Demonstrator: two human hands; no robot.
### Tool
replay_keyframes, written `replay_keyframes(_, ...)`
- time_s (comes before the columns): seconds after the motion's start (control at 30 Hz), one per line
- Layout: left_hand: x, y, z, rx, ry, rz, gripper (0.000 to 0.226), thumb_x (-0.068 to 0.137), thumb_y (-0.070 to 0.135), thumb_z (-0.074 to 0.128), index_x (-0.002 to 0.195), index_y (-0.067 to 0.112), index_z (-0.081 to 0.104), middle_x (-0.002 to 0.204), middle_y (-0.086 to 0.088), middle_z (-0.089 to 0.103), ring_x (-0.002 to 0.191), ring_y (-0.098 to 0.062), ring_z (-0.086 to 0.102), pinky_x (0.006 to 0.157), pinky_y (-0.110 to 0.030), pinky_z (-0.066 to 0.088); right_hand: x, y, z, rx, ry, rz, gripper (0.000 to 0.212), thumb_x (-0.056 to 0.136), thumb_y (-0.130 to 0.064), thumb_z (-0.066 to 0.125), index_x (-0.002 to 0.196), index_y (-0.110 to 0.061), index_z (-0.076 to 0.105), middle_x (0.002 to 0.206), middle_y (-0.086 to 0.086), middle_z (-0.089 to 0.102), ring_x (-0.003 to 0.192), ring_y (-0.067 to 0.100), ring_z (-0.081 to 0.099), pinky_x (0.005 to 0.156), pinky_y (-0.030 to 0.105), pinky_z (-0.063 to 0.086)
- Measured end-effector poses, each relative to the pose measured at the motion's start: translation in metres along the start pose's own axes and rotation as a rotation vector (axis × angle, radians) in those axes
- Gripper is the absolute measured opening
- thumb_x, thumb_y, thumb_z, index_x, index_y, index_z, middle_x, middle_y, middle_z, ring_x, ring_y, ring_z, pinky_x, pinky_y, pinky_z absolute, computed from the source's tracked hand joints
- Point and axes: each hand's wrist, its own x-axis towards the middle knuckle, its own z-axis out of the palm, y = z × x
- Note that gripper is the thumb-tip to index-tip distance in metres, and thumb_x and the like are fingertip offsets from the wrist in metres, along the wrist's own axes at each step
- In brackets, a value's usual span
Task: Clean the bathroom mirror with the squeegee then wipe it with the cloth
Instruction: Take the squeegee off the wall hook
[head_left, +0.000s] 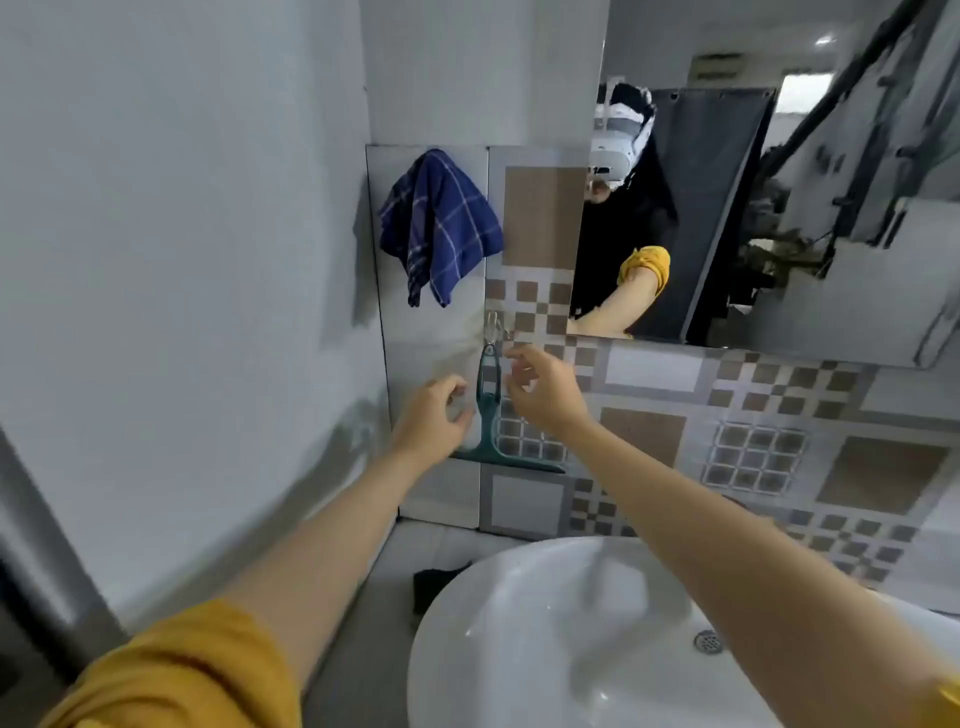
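Yellow sleeve (176, 670) lowest, beside the white sink (519, 649). Both arms reach to the tiled wall (779, 415), where a teal squeegee (491, 410) hangs from a hook (492, 325) (blade lowest). Left hand (431, 415) and right hand (545, 392) flank its handle, fingers loosely curled, holding nothing. Blue checked cloth (439, 223) hangs above; mirror (753, 208) sits at the wall's upper right

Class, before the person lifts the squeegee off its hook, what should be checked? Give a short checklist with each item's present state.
1. Squeegee hanging on the hook, within reach: ok.
2. Left hand free to take it: ok, holds nothing.
3. Right hand free: ok, fingers loosely curled beside the handle.
4. Firm grip on the handle: not ok, neither hand holds it.
5. Cloth ready for later: ok, hanging above.
6. Mirror wet or dirty: cannot tell.
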Motion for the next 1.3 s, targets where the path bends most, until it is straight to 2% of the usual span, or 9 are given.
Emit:
replay_keyframes(0.23,0.012,-0.032,0.029,-0.222,-0.006,-0.135,0.026,0.082,0.011,0.067,0.106,0.010,0.061,0.104,-0.001,0.063,0.096,-0.014,0.058,0.087,-0.023,0.046,0.009,0.019,0.030,0.111,0.030,0.132,0.032,0.089,-0.008,0.062,0.121,-0.012,0.058,0.101,0.001,0.063,0.086,0.010,0.059,0.082,0.023,0.050)
replay_keyframes(0.37,0.017,-0.037,0.047,-0.317,0.011,-0.158,0.023,0.080,0.005,0.067,0.103,0.008,0.063,0.099,0.000,0.064,0.088,-0.008,0.057,0.076,-0.002,0.042,0.012,0.025,0.042,0.181,0.119,0.139,0.030,0.087,-0.003,0.064,0.116,-0.009,0.060,0.094,-0.002,0.064,0.088,0.014,0.064,0.082,0.024,0.054)
replay_keyframes(0.47,0.018,-0.043,0.059,-0.387,0.047,-0.201,0.019,0.080,0.004,0.066,0.098,0.011,0.064,0.098,0.000,0.067,0.089,-0.011,0.061,0.082,-0.015,0.049,0.015,0.029,0.049,0.228,0.173,0.164,0.029,0.085,0.000,0.066,0.112,-0.009,0.062,0.090,-0.002,0.064,0.088,0.017,0.065,0.082,0.028,0.057)
replay_keyframes(0.57,0.016,-0.047,0.063,-0.417,0.073,-0.227,0.019,0.080,0.006,0.066,0.098,0.013,0.064,0.099,0.001,0.068,0.091,-0.012,0.063,0.084,-0.027,0.052,0.016,0.030,0.052,0.249,0.208,0.175,0.027,0.084,0.000,0.068,0.109,-0.010,0.063,0.087,-0.006,0.063,0.083,0.010,0.064,0.077,0.022,0.057)
replay_keyframes(0.7,0.011,-0.042,0.062,-0.478,0.141,-0.204,0.020,0.078,0.005,0.068,0.095,0.015,0.064,0.095,0.004,0.068,0.090,-0.013,0.064,0.080,-0.026,0.053,0.014,0.027,0.052,0.273,0.234,0.182,0.026,0.084,-0.003,0.069,0.109,-0.010,0.065,0.091,-0.003,0.065,0.084,0.008,0.064,0.073,0.012,0.055)
replay_keyframes(0.87,0.007,-0.028,0.052,-0.544,0.244,-0.144,0.024,0.077,0.000,0.068,0.093,0.016,0.061,0.090,0.014,0.062,0.086,-0.010,0.064,0.073,-0.013,0.051,0.013,0.013,0.044,0.352,0.236,0.155,0.029,0.084,-0.002,0.069,0.110,-0.012,0.066,0.092,0.006,0.070,0.082,0.015,0.070,0.071,0.022,0.059)
replay_keyframes(0.97,0.005,-0.022,0.044,-0.547,0.274,-0.103,0.022,0.077,0.000,0.069,0.094,0.012,0.062,0.089,0.013,0.063,0.083,-0.005,0.065,0.073,-0.013,0.051,0.009,0.004,0.036,0.367,0.222,0.111,0.029,0.084,-0.001,0.069,0.110,-0.013,0.065,0.090,0.001,0.069,0.081,0.012,0.070,0.072,0.024,0.059)
replay_keyframes(1.13,0.000,-0.009,0.029,-0.547,0.223,-0.041,0.022,0.077,0.004,0.070,0.095,0.016,0.064,0.090,0.015,0.065,0.082,0.002,0.063,0.072,-0.011,0.050,-0.002,0.000,0.008,0.153,0.189,-0.044,0.032,0.084,-0.008,0.071,0.115,-0.009,0.063,0.096,0.001,0.069,0.083,0.010,0.068,0.079,0.024,0.058)
replay_keyframes(1.3,0.006,0.018,0.011,-0.685,0.036,-0.065,0.022,0.075,-0.001,0.070,0.088,0.016,0.067,0.090,0.001,0.071,0.083,-0.010,0.068,0.076,-0.022,0.055,-0.020,-0.005,-0.039,-0.245,0.260,-0.325,0.033,0.079,-0.022,0.077,0.108,-0.008,0.069,0.096,0.011,0.059,0.087,0.025,0.056,0.075,0.031,0.051)
